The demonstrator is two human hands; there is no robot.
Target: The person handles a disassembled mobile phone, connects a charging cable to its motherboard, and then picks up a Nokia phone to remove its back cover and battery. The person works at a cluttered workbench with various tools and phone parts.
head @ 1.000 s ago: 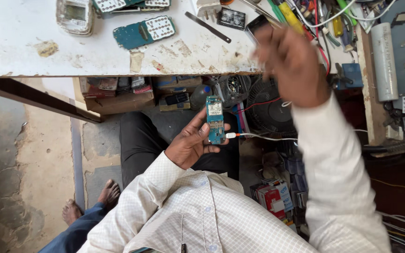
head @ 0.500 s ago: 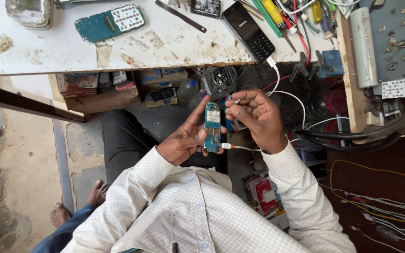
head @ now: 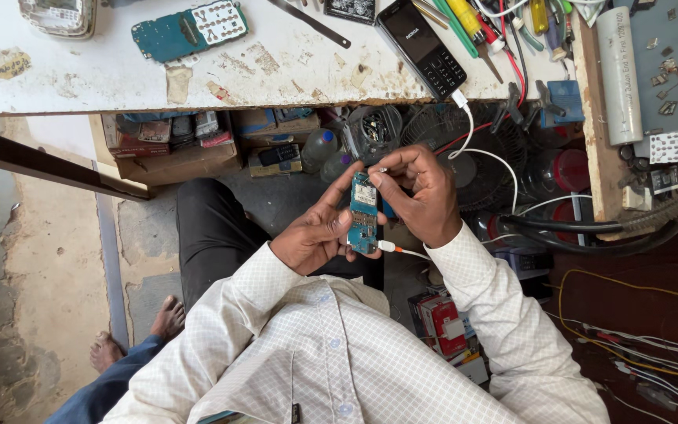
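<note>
Left hand [head: 319, 235] grips the blue circuit board [head: 363, 213]; right hand [head: 421, 192] fingers pinch closed on its top edge.

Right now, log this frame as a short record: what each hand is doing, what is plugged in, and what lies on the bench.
left hand: cradles small teal phone circuit board, upright in the palm
right hand: fingertips pinch the board's top edge
cable: white cable with orange-tipped plug meets the board's lower end
bench: worn white tabletop carries a second teal circuit board with keypad contacts and a black keypad phone
grip state: both hands closed on the board
</note>
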